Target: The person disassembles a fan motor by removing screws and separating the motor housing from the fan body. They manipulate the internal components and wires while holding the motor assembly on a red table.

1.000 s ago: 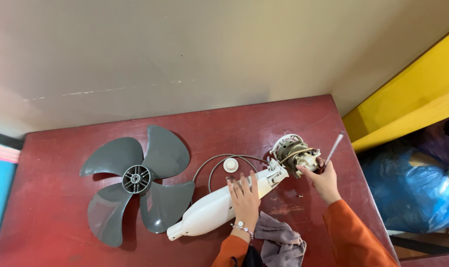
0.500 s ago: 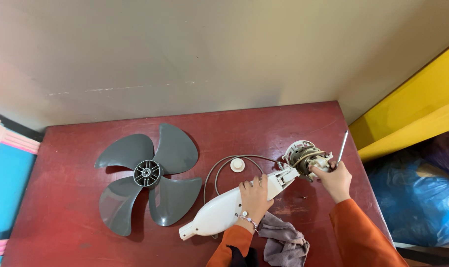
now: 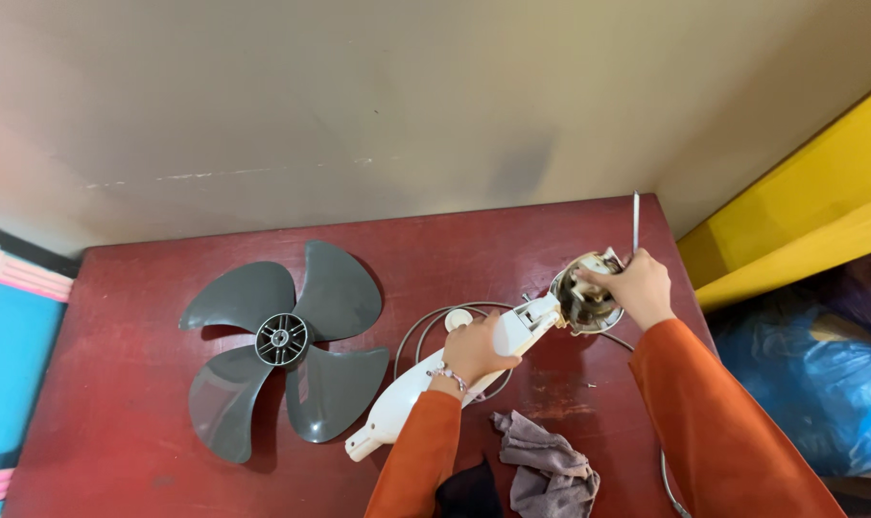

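A dark red table [image 3: 119, 403] set against a pale wall carries a fan in pieces. Largest on it, toward the left edge, a grey three-bladed fan blade [image 3: 280, 347] lies flat, well apart from both hands. Near the middle of the front edge the white fan body [image 3: 411, 398] slants from lower left up toward the far right corner, where its bare motor [image 3: 581, 299] sits close to the right edge.

The left hand [image 3: 476, 350] is clenched around the upper part of the fan body, pinning it to the table. The right hand [image 3: 637, 286] grips the motor's right side and holds a thin metal rod [image 3: 635, 219] that stands nearly upright above the knuckles; its lower end is hidden by the fingers.

Doing this well seems to call for a steady left hand that keeps the housing from rolling, with the right working in small, square movements so the rod does not slip off the motor.

A grey rag [image 3: 546, 462] lies crumpled at the front edge, just beside the left sleeve. A thin cord [image 3: 418, 331] loops beside the body, around a small white cap [image 3: 458, 318].
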